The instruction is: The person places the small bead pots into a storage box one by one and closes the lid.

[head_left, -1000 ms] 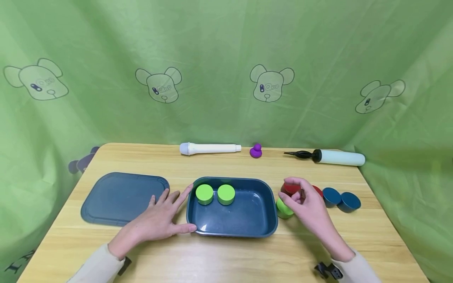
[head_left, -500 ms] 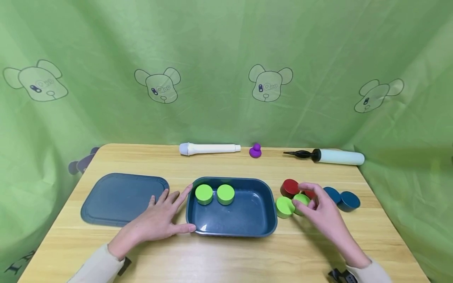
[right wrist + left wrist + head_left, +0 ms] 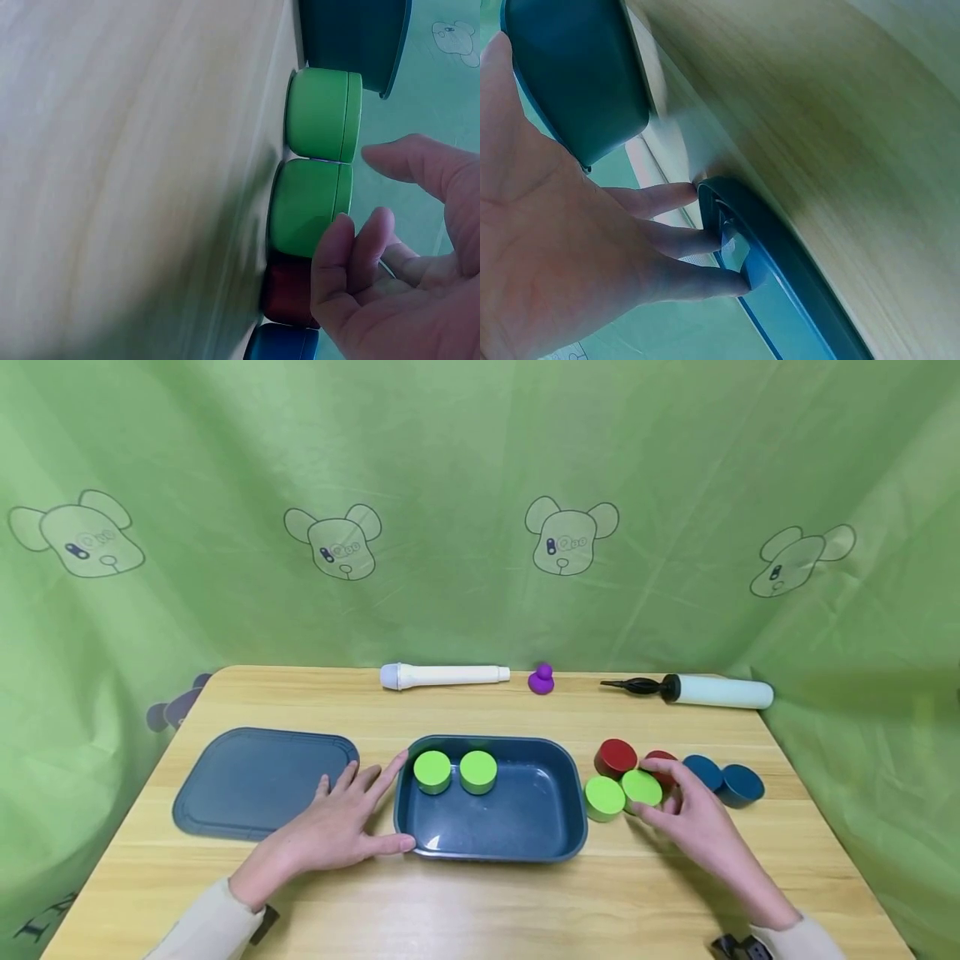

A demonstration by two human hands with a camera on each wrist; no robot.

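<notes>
My left hand lies spread, its thumb and index finger against the left rim of a dark blue box. Its other fingertips touch the edge of the flat blue lid, which the left wrist view also shows. Inside the box stand two lime green round jars. Over the right-hand green jar outside the box, my right hand has thumb and fingers parted. In the right wrist view its thumb is clear of the jar. Another green jar stands between that one and the box.
Behind the green jars are two red jars, one partly hidden by my right hand. Two blue jars stand farther right. Along the back lie a white toy microphone, a purple knobbed piece and a hand pump.
My right hand has moved right, from above the green jar nearest the box to the neighbouring green jar, and lowered. The left hand stays in place.
</notes>
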